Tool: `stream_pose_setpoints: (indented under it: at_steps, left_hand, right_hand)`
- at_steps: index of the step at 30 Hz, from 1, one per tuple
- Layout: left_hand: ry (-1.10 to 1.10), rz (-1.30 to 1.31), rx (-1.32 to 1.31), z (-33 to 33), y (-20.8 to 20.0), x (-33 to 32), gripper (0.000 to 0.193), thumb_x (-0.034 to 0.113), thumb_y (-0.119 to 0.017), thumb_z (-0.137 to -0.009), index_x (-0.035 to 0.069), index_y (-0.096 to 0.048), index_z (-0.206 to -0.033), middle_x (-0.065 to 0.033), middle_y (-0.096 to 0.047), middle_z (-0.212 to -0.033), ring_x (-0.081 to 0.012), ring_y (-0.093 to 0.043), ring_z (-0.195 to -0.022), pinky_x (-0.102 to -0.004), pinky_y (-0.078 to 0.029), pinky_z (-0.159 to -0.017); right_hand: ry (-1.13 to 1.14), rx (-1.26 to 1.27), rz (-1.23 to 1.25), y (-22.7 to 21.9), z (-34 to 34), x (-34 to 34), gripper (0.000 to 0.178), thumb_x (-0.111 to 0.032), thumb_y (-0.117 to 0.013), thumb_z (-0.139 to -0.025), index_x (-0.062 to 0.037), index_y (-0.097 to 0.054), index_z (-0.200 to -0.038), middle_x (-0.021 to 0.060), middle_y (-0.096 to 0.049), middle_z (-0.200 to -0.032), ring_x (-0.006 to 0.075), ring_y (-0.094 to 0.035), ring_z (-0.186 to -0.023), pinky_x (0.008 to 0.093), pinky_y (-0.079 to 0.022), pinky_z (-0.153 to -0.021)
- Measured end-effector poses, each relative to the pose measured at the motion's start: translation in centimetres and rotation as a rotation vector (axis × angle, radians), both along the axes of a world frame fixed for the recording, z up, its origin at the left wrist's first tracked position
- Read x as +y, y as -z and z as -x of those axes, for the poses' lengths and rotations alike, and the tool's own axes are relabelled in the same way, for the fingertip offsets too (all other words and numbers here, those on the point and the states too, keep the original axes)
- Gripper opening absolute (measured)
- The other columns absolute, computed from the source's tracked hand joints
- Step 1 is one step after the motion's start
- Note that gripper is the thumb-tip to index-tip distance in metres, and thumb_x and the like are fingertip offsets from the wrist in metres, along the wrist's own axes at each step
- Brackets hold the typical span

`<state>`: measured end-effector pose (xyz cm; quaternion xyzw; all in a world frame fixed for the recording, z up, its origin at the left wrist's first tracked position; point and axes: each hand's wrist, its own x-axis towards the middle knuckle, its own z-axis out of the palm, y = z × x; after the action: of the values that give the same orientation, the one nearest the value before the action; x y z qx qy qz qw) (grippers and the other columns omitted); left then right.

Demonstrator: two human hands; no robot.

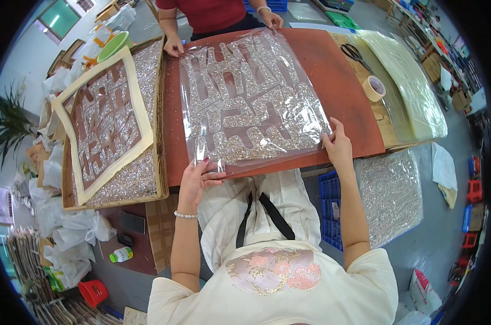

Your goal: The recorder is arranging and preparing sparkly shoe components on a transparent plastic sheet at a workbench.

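Observation:
A clear plastic sheet covered with glittering rhinestone shapes lies over a reddish-brown board. At its near left corner my left hand, with a beaded bracelet on the wrist, pinches the edge between thumb and fingers. My right hand grips the near right corner, thumb on top. Across the table, a person in a red top has one hand at the far left corner and the other hand by the far right corner.
On the left, a wooden tray of loose rhinestones holds a cream-bordered stencil frame. Scissors, a tape roll and stacked translucent sheets lie right. Below right, a blue crate stands beside a film-covered rhinestone stack.

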<state>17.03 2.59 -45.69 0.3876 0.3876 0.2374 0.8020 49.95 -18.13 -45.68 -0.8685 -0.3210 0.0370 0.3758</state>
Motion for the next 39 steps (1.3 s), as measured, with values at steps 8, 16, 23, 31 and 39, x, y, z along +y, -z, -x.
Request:
stream_pose_setpoints:
  at_steps: [8, 16, 23, 31, 39]
  left_hand:
    - [0.0, 0.014, -0.019, 3.7, -0.9, 0.6, 0.027, 0.02, -0.052, -0.097, -0.003, -0.051, -0.11, -0.0206, -0.065, -0.104, -0.0311, -0.07, -0.083, -0.0339, -0.06, -0.06]
    - [0.108, 0.022, -0.076, 8.7, -1.6, 1.0, 0.039, 0.026, -0.047, -0.099, -0.003, -0.054, -0.124, -0.0208, -0.067, -0.107, -0.0246, -0.071, -0.078, -0.0307, -0.06, -0.063]
    - [0.109, 0.005, -0.017, 13.6, 1.5, 0.8, 0.038, 0.026, -0.048, -0.099, -0.003, -0.057, -0.122, -0.0178, -0.07, -0.096, -0.0224, -0.071, -0.075, -0.03, -0.059, -0.063]
    - [0.032, -0.075, 0.076, 14.2, 2.4, 0.6, 0.036, 0.026, -0.048, -0.099, -0.002, -0.06, -0.118, -0.0171, -0.07, -0.093, -0.022, -0.071, -0.074, -0.0296, -0.059, -0.061]
    - [0.008, -0.059, 0.076, 15.5, 3.1, -1.0, 0.037, 0.029, -0.047, -0.1, -0.003, -0.063, -0.11, -0.0163, -0.07, -0.09, -0.0199, -0.07, -0.071, -0.0288, -0.058, -0.058]
  right_hand:
    - [0.007, -0.215, 0.251, -1.0, 3.4, 1.9, 0.053, -0.018, -0.065, -0.084, -0.0079, -0.046, -0.132, 0.0183, -0.067, -0.078, 0.0362, -0.066, -0.077, 0.0456, -0.05, -0.072]
    - [0.039, -0.089, 0.379, -2.4, 7.7, 2.9, 0.057, -0.02, -0.065, -0.083, -0.0086, -0.044, -0.134, 0.021, -0.066, -0.095, 0.04, -0.064, -0.091, 0.0483, -0.049, -0.078]
    - [0.139, -0.288, 0.455, -2.9, 10.9, 3.2, 0.062, -0.024, -0.068, -0.083, -0.0107, -0.041, -0.137, 0.0173, -0.052, -0.119, 0.0376, -0.062, -0.097, 0.0474, -0.05, -0.082]
    - [-0.462, -0.482, 0.008, -3.5, 15.8, 12.7, 0.045, -0.021, -0.058, -0.093, -0.0079, -0.049, -0.135, 0.0164, -0.05, -0.135, 0.0344, -0.044, -0.127, 0.0434, -0.035, -0.106]
    - [-0.976, -0.574, -0.005, 2.2, 22.9, 21.2, 0.049, -0.032, -0.046, -0.098, -0.0095, -0.042, -0.141, 0.014, -0.042, -0.145, 0.0351, -0.034, -0.136, 0.0483, -0.024, -0.113]
